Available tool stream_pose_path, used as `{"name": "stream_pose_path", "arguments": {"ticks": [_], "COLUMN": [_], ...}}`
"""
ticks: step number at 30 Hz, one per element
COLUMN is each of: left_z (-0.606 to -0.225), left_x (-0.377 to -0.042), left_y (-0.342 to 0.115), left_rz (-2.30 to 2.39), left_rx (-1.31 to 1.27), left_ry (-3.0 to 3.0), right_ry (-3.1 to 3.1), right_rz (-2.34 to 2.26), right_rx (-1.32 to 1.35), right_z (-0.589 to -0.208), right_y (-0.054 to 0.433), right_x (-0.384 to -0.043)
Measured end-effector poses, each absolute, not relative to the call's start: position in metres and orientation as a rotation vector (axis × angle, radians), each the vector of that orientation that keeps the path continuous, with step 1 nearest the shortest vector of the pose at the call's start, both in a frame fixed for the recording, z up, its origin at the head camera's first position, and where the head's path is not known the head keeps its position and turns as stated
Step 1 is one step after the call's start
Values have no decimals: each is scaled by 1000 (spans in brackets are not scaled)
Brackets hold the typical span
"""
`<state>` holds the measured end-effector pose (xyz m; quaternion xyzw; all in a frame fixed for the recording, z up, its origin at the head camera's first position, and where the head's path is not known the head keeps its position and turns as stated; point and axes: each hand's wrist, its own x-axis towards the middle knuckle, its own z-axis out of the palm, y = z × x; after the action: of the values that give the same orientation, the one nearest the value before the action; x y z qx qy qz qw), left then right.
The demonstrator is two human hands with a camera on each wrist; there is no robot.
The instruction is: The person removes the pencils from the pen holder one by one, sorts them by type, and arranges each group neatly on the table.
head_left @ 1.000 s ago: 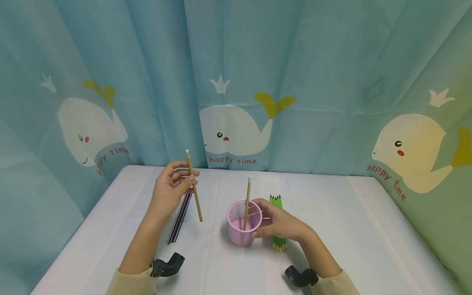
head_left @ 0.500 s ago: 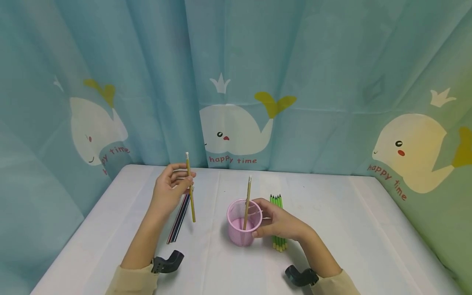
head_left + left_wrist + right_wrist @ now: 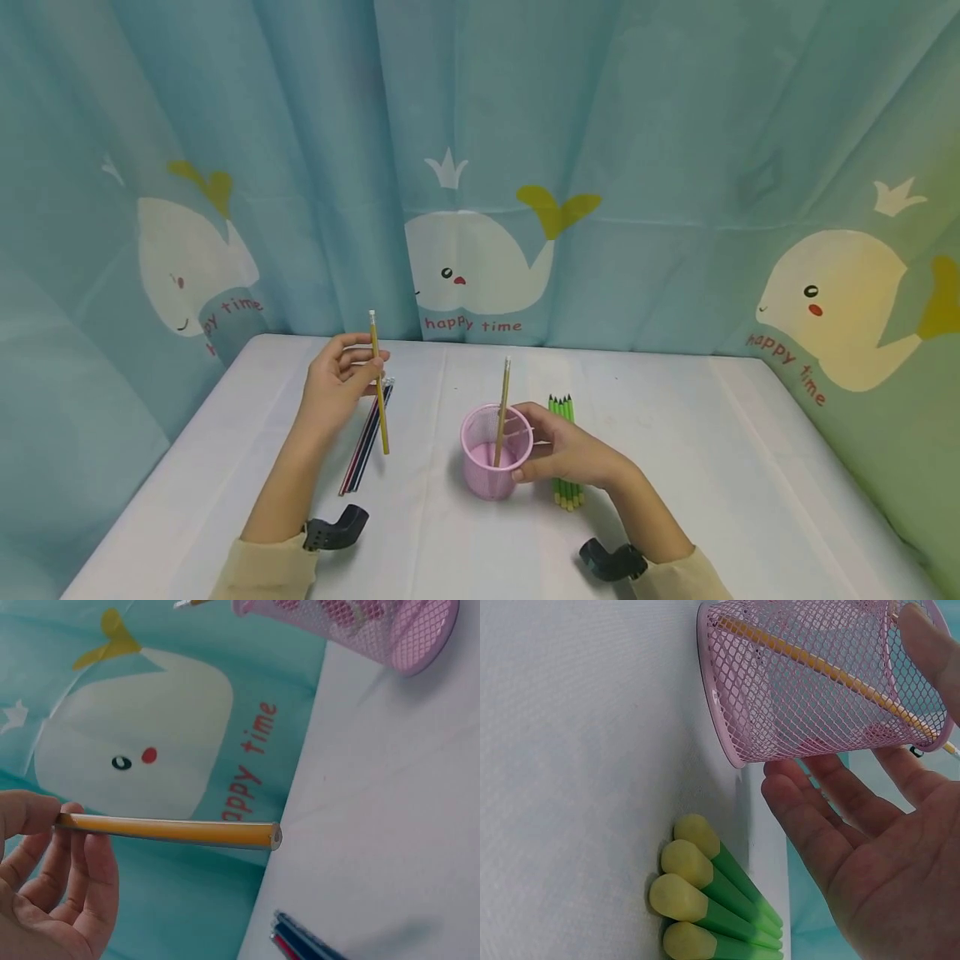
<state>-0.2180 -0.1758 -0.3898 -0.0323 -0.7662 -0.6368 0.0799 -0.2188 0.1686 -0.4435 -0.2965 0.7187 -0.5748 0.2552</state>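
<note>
My left hand [image 3: 341,383] pinches a yellow pencil [image 3: 383,421] between thumb and fingers, its white eraser end up. It stands near-upright above the table, overlapping the dark pencils in the head view. From the left wrist, this pencil's [image 3: 180,830] flat, unsharpened end shows. My right hand [image 3: 573,450] grips the side of a pink mesh pencil cup [image 3: 487,485], thumb near the front rim and fingers around the far side. Inside the cup, another yellow pencil [image 3: 503,404] leans with its eraser end sticking out over the rim. The right wrist view shows it slanting behind the mesh [image 3: 780,712].
Several dark and red pencils [image 3: 365,450] lie together on the white table [image 3: 420,550], below my left hand. To the right of the cup, several green pencils [image 3: 570,500] with yellow ends lie side by side, partly behind my right hand. A blue whale-print curtain [image 3: 675,275] hangs behind the table.
My left hand has shifted a little to the left with its pencil, whose lower end swung left, so it stands more upright over the dark pencils. Cup and right hand have stayed put.
</note>
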Motion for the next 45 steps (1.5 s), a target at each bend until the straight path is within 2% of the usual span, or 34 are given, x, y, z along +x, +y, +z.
{"name": "stream_pose_path", "arguments": {"ticks": [24,32,45], "left_z": [-412,-420,-435], "left_x": [-227,-231,-235], "left_y": [-202,-210,-210], "left_rz": [-1829,-1713,-1485], "left_rx": [5,-36,129], "left_ry": [-2494,-2587,-2781], "right_ry": [1972,1985,1974], "right_rz": [-1539,-1535,-1539], "right_rx": [-807,-802,-776], "right_z": [-444,-443,-442], "right_y": [168,168,168], "right_x": [-219,-218,-218]}}
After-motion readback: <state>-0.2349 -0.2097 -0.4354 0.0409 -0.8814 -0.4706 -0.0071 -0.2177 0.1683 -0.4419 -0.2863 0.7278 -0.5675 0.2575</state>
